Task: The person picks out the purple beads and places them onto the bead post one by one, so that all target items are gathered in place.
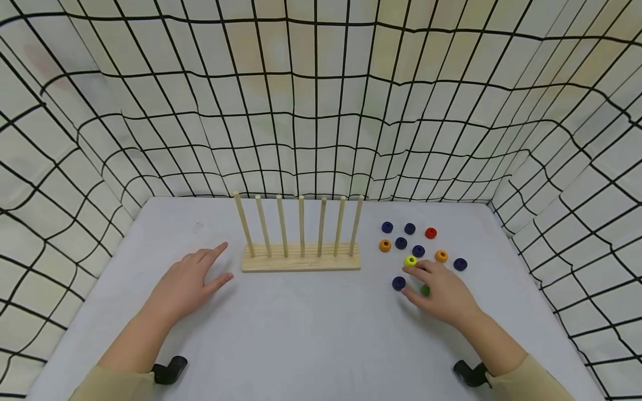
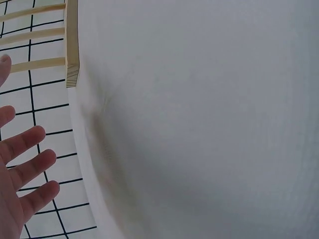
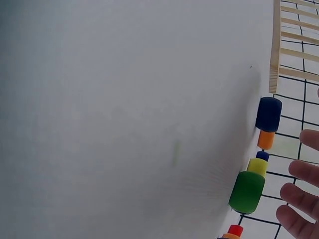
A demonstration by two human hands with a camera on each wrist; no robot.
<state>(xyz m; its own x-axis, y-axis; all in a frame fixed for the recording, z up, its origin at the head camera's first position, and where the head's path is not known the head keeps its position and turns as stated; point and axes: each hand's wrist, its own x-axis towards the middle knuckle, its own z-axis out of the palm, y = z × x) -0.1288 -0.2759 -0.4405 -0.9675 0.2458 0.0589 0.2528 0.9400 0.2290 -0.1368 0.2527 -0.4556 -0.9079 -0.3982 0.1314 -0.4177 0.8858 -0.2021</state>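
Observation:
At the right of the head view my right hand (image 1: 443,292) hovers over a scatter of beads with its fingers spread. Nearest to it are a green bead (image 1: 426,290), partly hidden under the hand, a yellow bead (image 1: 410,260) by the fingertips and a dark blue bead (image 1: 398,283) by the thumb. In the right wrist view the fingers (image 3: 304,172) stand apart from the green bead (image 3: 247,192). On the other side my left hand (image 1: 183,287) is held above the table with fingers extended and nothing in it. Left of centre stands a wooden base with upright pegs (image 1: 301,264).
Further beads lie behind the right hand: several dark blue ones, a red bead (image 1: 431,233), an orange bead (image 1: 384,245) and another orange bead (image 1: 441,255). A white table (image 1: 311,334) bears everything. White walls with a black grid net (image 1: 316,117) enclose the back and sides.

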